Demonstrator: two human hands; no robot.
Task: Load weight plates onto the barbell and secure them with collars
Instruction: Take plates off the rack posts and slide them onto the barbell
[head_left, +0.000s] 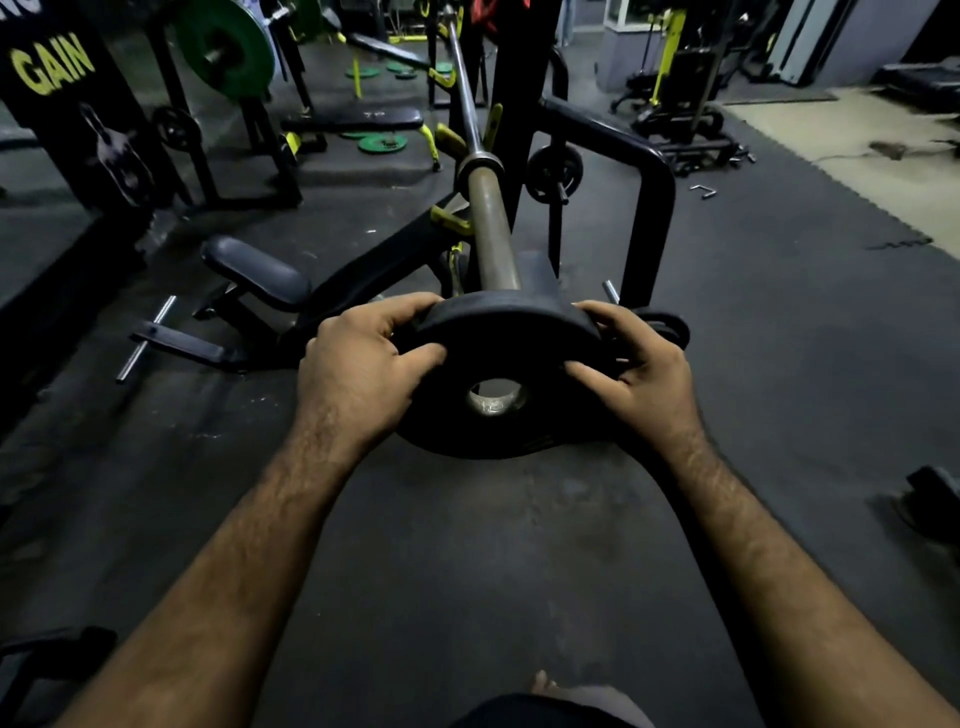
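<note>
A black round weight plate (498, 343) is held up in front of me, its face toward me. The near end of the barbell's sleeve (493, 234) shows through the plate's centre hole. My left hand (358, 364) grips the plate's left edge and my right hand (639, 364) grips its right edge. The barbell runs away from me on a black rack with yellow hooks (452, 218). The sleeve behind the plate is bare up to its shoulder ring (480, 166). No collar is visible.
A black bench frame with a padded roller (254, 270) lies left of the bar. A small black plate (553, 174) hangs on the rack's peg at right. Green plates (382, 143) lie on the floor farther back, and a green plate (226, 47) sits on another bar.
</note>
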